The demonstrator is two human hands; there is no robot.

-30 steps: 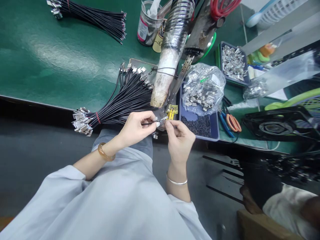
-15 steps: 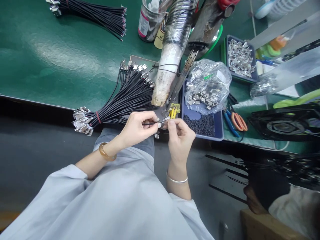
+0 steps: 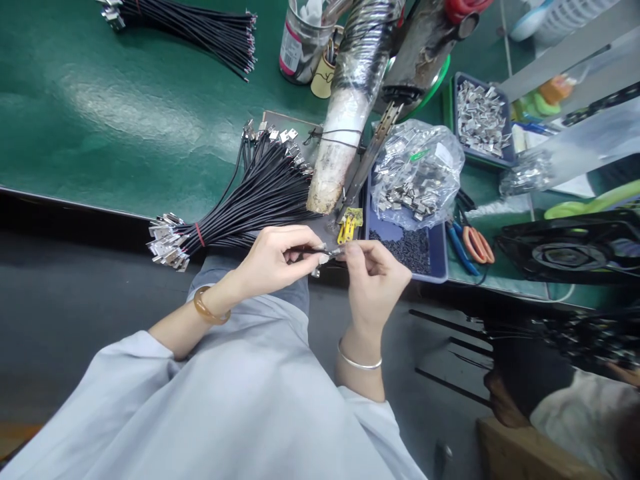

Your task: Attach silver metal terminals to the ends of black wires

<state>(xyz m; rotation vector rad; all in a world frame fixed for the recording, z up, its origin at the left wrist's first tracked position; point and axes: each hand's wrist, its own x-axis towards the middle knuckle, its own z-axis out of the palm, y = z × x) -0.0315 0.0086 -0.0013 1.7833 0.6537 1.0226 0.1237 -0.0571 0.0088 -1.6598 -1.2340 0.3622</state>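
Between my hands a short black cable is held level just over the bench's front edge. My left hand is closed round it, thumb and fingers pinching near its tip. My right hand pinches the small silvery metal end of this cable, though the fingertips hide most of that end. Left of my hands a large bundle of black cables with metal tabs lies on the bench, tied by a red band. Just beyond my fingertips sits a small yellow part on the metal fixture.
A heat-gun-like tool with a wrapped nozzle points down close above my hands. To the right are a blue tray of black bits, a plastic bag of metal tabs and orange-handled scissors. A person sits at lower right.
My right hand has shifted slightly right and its wrist has turned outward. The left hand still grips the cable, close to the right fingertips.
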